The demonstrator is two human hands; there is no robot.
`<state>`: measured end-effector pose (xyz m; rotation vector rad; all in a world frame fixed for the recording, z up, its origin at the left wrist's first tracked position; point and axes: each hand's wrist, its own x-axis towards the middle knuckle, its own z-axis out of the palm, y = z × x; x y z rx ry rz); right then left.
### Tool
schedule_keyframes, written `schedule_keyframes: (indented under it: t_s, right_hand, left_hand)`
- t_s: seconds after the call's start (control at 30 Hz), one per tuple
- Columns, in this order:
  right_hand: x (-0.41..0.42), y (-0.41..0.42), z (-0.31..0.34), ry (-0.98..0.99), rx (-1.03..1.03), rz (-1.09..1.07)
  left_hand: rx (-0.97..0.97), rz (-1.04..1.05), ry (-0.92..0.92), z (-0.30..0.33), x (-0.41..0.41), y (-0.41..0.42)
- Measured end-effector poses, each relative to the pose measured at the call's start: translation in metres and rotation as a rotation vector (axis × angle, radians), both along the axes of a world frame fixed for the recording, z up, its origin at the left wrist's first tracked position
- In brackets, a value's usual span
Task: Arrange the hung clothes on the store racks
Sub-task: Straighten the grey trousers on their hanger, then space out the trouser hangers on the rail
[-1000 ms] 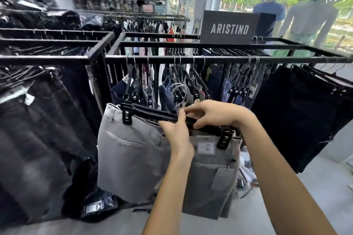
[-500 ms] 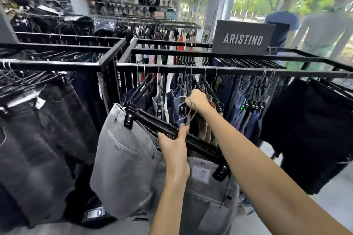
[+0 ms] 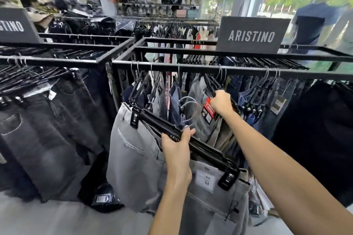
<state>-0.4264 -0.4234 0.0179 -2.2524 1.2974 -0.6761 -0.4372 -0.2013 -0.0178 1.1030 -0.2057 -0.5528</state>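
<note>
My left hand point(image 3: 176, 150) grips the middle of a black clip hanger point(image 3: 206, 151) that carries light grey trousers point(image 3: 137, 162) with a white size tag point(image 3: 205, 178). The hanger's metal hooks point(image 3: 188, 108) stick up free, below the black rack rail point(image 3: 191, 67). My right hand point(image 3: 221, 102) reaches further in and grips the hangers of the hung trousers point(image 3: 202, 126) on that rail, next to a red tag point(image 3: 209, 109). More blue and grey trousers hang on both sides of my right hand.
A second rack point(image 3: 57, 63) at left holds dark grey jeans point(image 3: 47, 129). Black trousers point(image 3: 315, 129) hang at far right. A grey brand sign point(image 3: 252, 35) stands on the rack top. A bagged dark item point(image 3: 103, 198) lies on the floor under the racks.
My right hand has left the held hanger, reached into the rack and taken hold of the hung hangers. My left hand keeps the grey trousers' hanger, now closer to the rail.
</note>
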Motion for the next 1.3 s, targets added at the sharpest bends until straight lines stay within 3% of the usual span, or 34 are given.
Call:
schedule_keyframes:
  t_s: [0.47,0.7,0.83,1.1,1.3]
  right_hand:
    - [-0.108,-0.098,-0.005,0.053,0.009,0.033]
    - [-0.142,-0.121,0.015,0.147,0.024,0.16]
    - [-0.152,-0.123,0.019,0.153,0.06,0.2]
    - [-0.154,-0.122,0.014,0.154,0.061,0.234]
    - [-0.148,-0.11,0.005,0.038,0.011,0.289]
  left_hand:
    - [0.102,0.084,-0.088,-0.001,-0.129,-0.052]
    - [0.139,-0.115,-0.133,-0.004,-0.19,-0.07]
    - [0.114,-0.196,-0.062,0.003,-0.208,-0.08]
    - [0.124,-0.326,0.104,0.006,-0.191,-0.108]
    - [0.084,-0.175,0.067,0.014,-0.12,-0.14]
